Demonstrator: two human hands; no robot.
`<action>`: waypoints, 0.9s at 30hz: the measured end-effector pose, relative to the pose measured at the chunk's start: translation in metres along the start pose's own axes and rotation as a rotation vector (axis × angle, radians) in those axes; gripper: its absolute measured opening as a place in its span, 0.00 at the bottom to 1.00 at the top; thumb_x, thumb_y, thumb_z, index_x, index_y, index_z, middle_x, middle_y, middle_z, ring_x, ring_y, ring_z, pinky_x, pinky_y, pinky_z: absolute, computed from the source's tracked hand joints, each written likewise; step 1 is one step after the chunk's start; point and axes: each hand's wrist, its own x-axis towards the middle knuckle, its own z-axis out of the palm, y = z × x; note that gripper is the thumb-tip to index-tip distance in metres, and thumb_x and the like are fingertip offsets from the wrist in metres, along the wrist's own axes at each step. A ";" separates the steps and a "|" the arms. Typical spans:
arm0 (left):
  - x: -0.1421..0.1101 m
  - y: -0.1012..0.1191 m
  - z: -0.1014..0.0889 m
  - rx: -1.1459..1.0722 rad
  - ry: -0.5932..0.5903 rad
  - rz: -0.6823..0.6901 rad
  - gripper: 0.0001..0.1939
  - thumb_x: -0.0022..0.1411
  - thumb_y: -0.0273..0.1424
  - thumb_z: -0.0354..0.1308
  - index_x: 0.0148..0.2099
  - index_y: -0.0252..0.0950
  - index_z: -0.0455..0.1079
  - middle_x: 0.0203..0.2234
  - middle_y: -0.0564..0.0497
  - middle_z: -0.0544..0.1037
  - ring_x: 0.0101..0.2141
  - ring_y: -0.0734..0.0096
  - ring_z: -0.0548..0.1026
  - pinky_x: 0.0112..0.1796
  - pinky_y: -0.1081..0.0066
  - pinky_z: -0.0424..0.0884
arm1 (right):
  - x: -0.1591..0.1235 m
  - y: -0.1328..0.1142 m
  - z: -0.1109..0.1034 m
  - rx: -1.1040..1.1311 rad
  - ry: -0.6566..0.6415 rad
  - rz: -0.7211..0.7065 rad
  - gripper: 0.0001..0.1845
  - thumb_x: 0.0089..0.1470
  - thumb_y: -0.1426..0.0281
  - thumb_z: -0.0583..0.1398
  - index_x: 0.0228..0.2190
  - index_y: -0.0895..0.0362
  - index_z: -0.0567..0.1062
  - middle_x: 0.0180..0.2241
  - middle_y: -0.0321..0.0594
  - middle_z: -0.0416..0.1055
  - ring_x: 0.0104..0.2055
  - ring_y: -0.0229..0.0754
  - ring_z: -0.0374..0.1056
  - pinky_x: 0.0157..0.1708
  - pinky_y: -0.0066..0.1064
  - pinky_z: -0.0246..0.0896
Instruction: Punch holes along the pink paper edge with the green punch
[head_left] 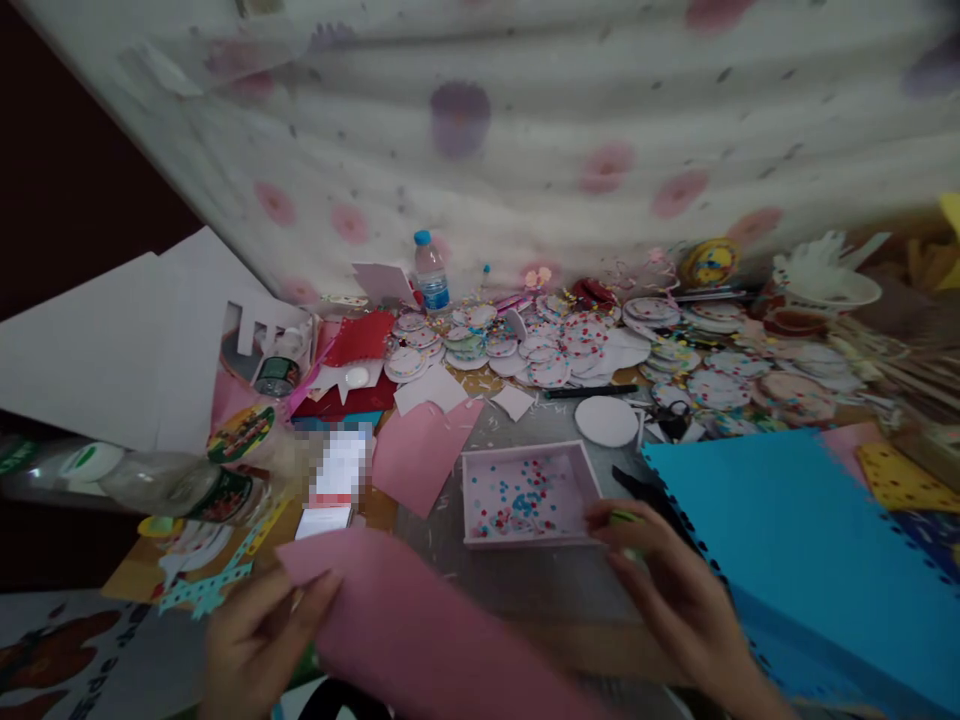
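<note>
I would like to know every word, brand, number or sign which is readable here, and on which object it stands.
"ide": apparently, sideways on the printed white surface, lower left; neighbouring letters unclear.
Blue-capped bottle: label too blurred.
Large lying bottle: green label too blurred.
Small bottle: label too small and blurred.
Phone: screen pixelated, unreadable.

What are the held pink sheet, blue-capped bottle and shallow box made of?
Pink sheet: probably matte paper or card, thin without glare. Bottle: seemingly smooth clear plastic, its wall see-through. Box: smooth, perhaps card or plastic; thin, pale walls leave it open.
</note>
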 end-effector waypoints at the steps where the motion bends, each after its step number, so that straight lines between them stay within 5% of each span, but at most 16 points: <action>1: 0.005 0.003 0.005 -0.029 -0.005 0.011 0.12 0.53 0.41 0.62 0.30 0.38 0.75 0.26 0.52 0.78 0.29 0.65 0.74 0.31 0.70 0.72 | -0.003 -0.003 -0.006 0.083 0.044 0.045 0.08 0.62 0.73 0.51 0.41 0.50 0.67 0.42 0.42 0.66 0.45 0.42 0.66 0.43 0.31 0.64; 6: 0.001 0.022 0.041 -0.138 -0.023 -0.050 0.12 0.51 0.40 0.63 0.26 0.36 0.76 0.18 0.54 0.76 0.23 0.69 0.73 0.27 0.74 0.70 | -0.011 -0.009 -0.019 0.237 0.023 0.179 0.13 0.60 0.58 0.53 0.43 0.50 0.66 0.38 0.41 0.64 0.36 0.42 0.65 0.37 0.31 0.66; 13: -0.031 0.055 0.093 -0.622 -0.150 -0.306 0.16 0.54 0.43 0.62 0.35 0.34 0.78 0.27 0.48 0.81 0.31 0.64 0.77 0.33 0.72 0.73 | -0.011 0.011 -0.025 0.041 0.058 0.230 0.19 0.52 0.63 0.63 0.46 0.47 0.67 0.45 0.43 0.67 0.51 0.48 0.65 0.48 0.32 0.65; 18: -0.022 0.045 0.099 -0.508 -0.403 -0.207 0.16 0.59 0.41 0.57 0.29 0.34 0.74 0.23 0.50 0.77 0.28 0.67 0.74 0.29 0.74 0.69 | -0.008 0.020 -0.036 0.048 0.121 0.253 0.17 0.53 0.67 0.61 0.45 0.47 0.66 0.46 0.42 0.67 0.49 0.48 0.68 0.47 0.36 0.69; 24: 0.003 0.024 0.105 -0.369 -0.429 0.002 0.12 0.64 0.36 0.53 0.45 0.37 0.74 0.42 0.46 0.77 0.44 0.63 0.73 0.44 0.70 0.68 | 0.007 0.018 -0.025 -0.165 0.019 0.209 0.10 0.58 0.68 0.56 0.43 0.49 0.67 0.46 0.42 0.68 0.50 0.48 0.67 0.45 0.37 0.67; 27: 0.005 0.022 0.113 -0.395 -0.482 -0.040 0.13 0.65 0.36 0.52 0.47 0.38 0.73 0.42 0.46 0.78 0.42 0.64 0.75 0.42 0.70 0.69 | 0.012 0.023 -0.019 -0.245 -0.056 0.161 0.12 0.56 0.68 0.59 0.43 0.49 0.67 0.49 0.43 0.65 0.55 0.51 0.62 0.49 0.43 0.63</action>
